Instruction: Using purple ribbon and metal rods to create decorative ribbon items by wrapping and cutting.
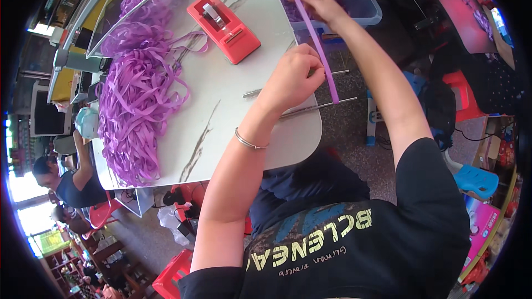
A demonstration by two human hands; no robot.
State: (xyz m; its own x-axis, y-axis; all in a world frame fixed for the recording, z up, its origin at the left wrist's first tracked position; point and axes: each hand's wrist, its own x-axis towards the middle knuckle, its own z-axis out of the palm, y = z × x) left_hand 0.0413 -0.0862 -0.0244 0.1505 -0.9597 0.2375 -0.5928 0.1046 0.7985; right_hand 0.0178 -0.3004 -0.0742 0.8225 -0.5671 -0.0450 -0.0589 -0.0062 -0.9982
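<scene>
A flat purple ribbon strip (313, 34) slants down beside the table's right edge. My right hand (322, 8) pinches its upper end, over a clear plastic bin (363, 14) with purple pieces inside. My left hand (296, 75) is closed, its fingertips right beside the strip's middle. Whatever those fingers hold, if anything, is hidden. Below the left hand, a thin metal rod (338, 102) sticks out past the table edge. A large tangled heap of purple ribbon (136, 99) covers the table's left side.
A red tape dispenser (230, 30) stands on the white marbled table (188, 127), between the heap and my hands. Red stools (463, 94) are at the right, near a blue plastic seat (476, 181). Another person (77, 188) sits beyond the table's left end.
</scene>
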